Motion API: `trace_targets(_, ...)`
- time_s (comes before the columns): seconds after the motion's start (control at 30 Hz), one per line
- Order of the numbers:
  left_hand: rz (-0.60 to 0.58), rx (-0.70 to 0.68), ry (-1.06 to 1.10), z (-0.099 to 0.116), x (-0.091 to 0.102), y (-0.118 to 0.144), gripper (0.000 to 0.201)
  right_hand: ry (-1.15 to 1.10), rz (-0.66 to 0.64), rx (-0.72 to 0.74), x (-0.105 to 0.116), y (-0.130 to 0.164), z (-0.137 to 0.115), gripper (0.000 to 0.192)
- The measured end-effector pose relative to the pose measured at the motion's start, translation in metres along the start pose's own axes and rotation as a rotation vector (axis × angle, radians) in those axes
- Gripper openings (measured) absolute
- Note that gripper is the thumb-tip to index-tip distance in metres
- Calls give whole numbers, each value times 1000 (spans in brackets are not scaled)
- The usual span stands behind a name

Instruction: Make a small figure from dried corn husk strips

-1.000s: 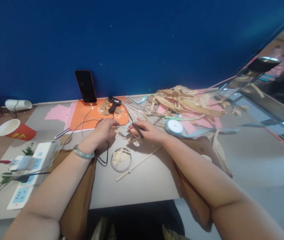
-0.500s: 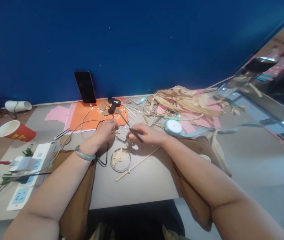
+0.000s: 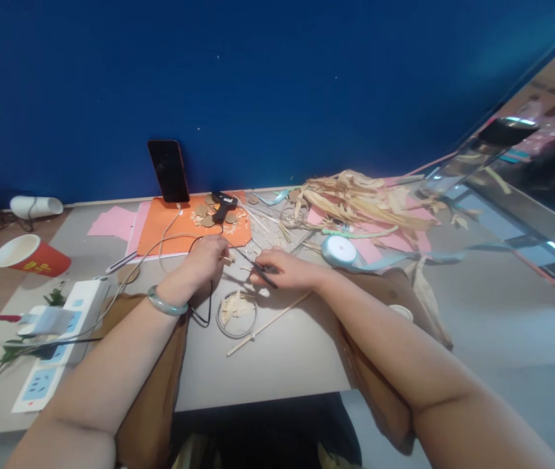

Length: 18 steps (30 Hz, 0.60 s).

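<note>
My left hand, with a jade-coloured bangle on its wrist, is closed in a pinch. At its fingertips shows a small pale piece that looks like dried husk. My right hand grips slim dark tweezers, whose tips point up and left towards the left hand. Below both hands lies a thin ring with pale husk scraps inside. Beside it a thin pale stick lies slantwise on the table.
A black glue gun rests on orange paper, by a propped phone. Dried husks are heaped at the back right, near a ribbon spool. On the left are a power strip and a red paper cup.
The tweezers have swung lower and flatter in my right hand, their tips coming down off the glue gun's side. The left hand has turned slightly, showing more of the pale piece.
</note>
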<state>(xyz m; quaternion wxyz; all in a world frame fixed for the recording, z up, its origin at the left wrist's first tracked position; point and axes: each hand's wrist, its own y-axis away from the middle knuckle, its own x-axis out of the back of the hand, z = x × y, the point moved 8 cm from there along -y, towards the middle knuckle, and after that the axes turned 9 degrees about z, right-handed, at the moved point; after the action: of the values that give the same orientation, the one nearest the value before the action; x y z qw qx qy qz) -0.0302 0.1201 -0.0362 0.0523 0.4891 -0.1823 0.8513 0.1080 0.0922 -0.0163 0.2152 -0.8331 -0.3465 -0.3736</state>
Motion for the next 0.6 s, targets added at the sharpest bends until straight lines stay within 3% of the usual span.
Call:
trace_targets(0.13, 3, 128, 26, -2, 4, -2, 5, -126, 35, -46, 4, 0, 2, 39)
trace_targets(0.33, 33, 377, 216, -7, 16, 1, 17, -396, 159, -184, 20, 1, 8, 40)
trace_targets(0.5, 21, 435, 237, -6, 18, 3, 17, -457, 309, -251, 27, 1, 19, 38)
trace_targets(0.6, 41, 456, 394, -5, 16, 2, 20, -459, 380, -282, 29, 1, 26, 36)
